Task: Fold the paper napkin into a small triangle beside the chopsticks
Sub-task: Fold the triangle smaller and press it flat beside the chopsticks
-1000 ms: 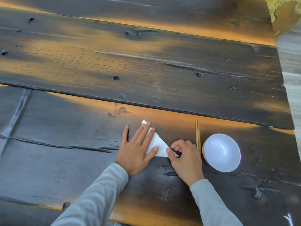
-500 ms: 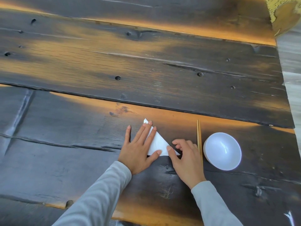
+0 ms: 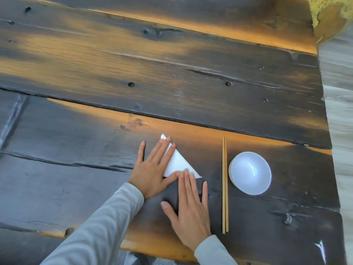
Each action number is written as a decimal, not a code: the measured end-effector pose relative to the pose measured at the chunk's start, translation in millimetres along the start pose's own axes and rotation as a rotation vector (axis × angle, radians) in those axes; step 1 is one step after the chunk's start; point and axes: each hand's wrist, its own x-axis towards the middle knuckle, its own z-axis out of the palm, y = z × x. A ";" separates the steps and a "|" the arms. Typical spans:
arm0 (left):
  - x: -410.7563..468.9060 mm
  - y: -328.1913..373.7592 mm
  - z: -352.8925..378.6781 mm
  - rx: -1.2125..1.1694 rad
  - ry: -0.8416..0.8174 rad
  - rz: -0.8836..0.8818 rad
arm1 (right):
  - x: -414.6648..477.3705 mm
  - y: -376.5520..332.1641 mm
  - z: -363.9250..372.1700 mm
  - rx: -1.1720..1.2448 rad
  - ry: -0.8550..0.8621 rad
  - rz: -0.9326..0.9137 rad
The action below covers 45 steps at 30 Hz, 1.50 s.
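A white paper napkin (image 3: 177, 165), folded into a triangle, lies flat on the dark wooden table (image 3: 172, 73). My left hand (image 3: 152, 171) rests flat on its left part, fingers spread over the upper tip. My right hand (image 3: 188, 205) lies flat on the table just below the napkin, its fingertips touching the lower right corner. A pair of wooden chopsticks (image 3: 225, 184) lies straight, to the right of the napkin and clear of both hands.
A white bowl (image 3: 250, 173) stands right of the chopsticks. The table's right edge runs near the bowl, with pale floor (image 3: 342, 131) beyond. A yellowish object (image 3: 330, 18) sits at the far right corner. The near table edge is under my forearms.
My right hand has uncurled from pinching the napkin's lower right corner and now lies flat, drawn back toward me. The chopsticks show in full. My left hand has stayed on the napkin.
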 end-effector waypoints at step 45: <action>-68.0 80.6 12.4 -0.163 -0.004 0.119 | -11.8 22.1 2.0 -0.131 -0.009 0.058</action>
